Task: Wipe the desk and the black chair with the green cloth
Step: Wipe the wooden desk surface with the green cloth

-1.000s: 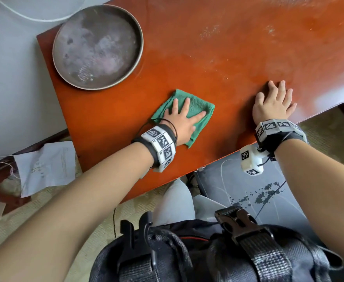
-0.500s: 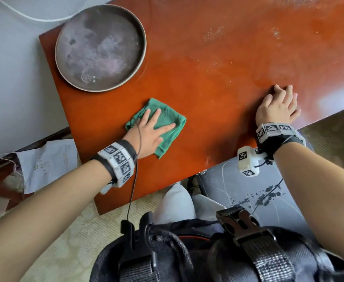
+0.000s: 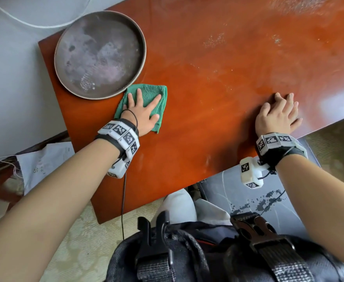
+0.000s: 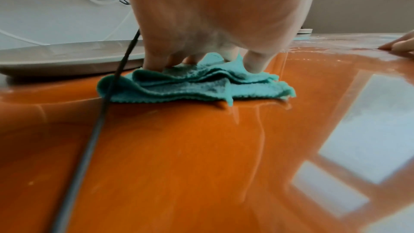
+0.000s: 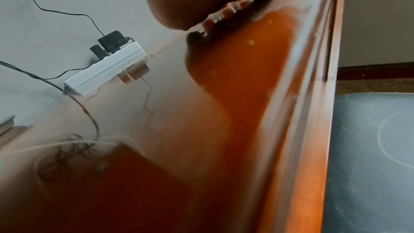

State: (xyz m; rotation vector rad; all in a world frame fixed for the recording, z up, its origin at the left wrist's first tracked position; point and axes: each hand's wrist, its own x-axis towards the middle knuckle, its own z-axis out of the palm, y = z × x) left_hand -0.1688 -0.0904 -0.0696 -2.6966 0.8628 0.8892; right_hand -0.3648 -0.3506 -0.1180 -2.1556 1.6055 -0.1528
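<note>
Glossy desk [image 3: 217, 123] against wall; green cloth [image 3: 152, 94] beside tray [image 3: 141, 47].

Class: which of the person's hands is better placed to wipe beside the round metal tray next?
Left hand: it presses the folded green cloth beside the round metal tray; right hand rests bare.

Tray [image 3: 100, 54] at the desk's [image 3: 217, 123] far left corner, cloth [image 3: 152, 94] touching its near rim, left hand [image 3: 141, 113] on the cloth, right hand [image 3: 276, 115] near the front edge, chair [image 3: 248, 192] below.
</note>
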